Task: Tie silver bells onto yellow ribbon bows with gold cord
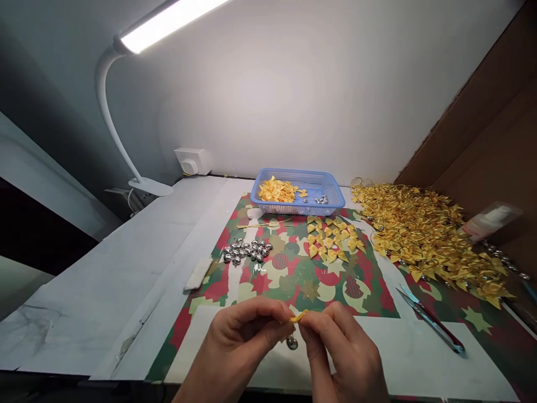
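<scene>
Low at the front of the table, my left hand (247, 330) and my right hand (342, 347) meet, each pinching one side of a small yellow ribbon bow (299, 317). Fingertips cover much of the bow. Just beneath it hangs a silver jingle bell (292, 342), close to my left fingers; how it is attached is hidden. Beyond the hands lie a cluster of silver bells (247, 251) and rows of yellow bows (333, 238) on a red and green patterned sheet (289, 285).
A blue basket (297, 211) at the back holds yellow bows and a few bells. Gold cords (264, 223) lie before it. To the right are a big heap of finished-looking bow strands (423, 229), a bottle (490, 221) and scissors (432, 319). A lamp (113, 106) stands left.
</scene>
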Demonstrator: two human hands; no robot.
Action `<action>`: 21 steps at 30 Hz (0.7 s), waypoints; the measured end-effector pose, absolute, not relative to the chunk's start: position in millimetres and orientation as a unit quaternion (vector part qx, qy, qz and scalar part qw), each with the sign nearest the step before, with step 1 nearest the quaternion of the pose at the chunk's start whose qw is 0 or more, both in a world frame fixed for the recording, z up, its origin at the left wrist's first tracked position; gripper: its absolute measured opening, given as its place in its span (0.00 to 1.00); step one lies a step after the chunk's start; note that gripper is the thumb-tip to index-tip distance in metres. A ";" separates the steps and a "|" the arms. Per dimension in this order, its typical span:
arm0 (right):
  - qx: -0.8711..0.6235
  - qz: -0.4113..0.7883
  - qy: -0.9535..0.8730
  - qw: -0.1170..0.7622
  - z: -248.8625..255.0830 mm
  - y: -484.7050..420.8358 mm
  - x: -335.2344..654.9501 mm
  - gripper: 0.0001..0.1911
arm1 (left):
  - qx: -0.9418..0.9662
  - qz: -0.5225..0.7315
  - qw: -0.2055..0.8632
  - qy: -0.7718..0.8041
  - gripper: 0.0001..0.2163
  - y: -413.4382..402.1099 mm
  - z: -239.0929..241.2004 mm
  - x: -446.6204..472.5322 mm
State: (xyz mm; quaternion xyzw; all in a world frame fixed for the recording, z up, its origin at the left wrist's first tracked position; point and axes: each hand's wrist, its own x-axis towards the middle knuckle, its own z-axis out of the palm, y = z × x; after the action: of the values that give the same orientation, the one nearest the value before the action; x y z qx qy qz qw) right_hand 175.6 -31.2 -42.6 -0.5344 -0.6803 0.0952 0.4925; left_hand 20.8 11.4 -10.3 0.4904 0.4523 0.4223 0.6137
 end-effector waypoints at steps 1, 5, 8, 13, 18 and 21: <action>-0.537 0.094 -0.678 0.494 -42.5 -31.6 174.4 0.09 | 0.489 0.428 0.613 0.450 0.02 10.3 -10.7 20.6; -0.540 0.068 -0.677 0.496 -43.0 -32.4 172.6 0.09 | 0.485 0.440 0.608 0.450 0.04 5.4 -9.7 22.0; -0.540 0.058 -0.679 0.494 -44.4 -32.8 173.0 0.10 | 0.457 0.455 0.606 0.466 0.04 2.2 -5.2 25.9; -0.546 0.059 -0.675 0.493 -48.1 -33.7 172.2 0.13 | 0.426 0.467 0.607 0.482 0.04 0.5 -1.0 28.6; -0.543 0.064 -0.664 0.509 -51.3 -32.2 169.7 0.12 | 0.430 0.460 0.623 0.464 0.04 3.1 -8.5 24.5; -0.543 0.060 -0.661 0.515 -50.3 -31.2 168.6 0.10 | 0.420 0.465 0.632 0.456 0.04 2.4 -9.7 25.2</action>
State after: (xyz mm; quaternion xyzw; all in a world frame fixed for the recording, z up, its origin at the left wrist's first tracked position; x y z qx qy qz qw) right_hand 168.6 -31.2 -50.3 -0.5427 -0.6607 0.0596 0.5151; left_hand 25.2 2.4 -9.7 0.4199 0.4565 0.4646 0.6320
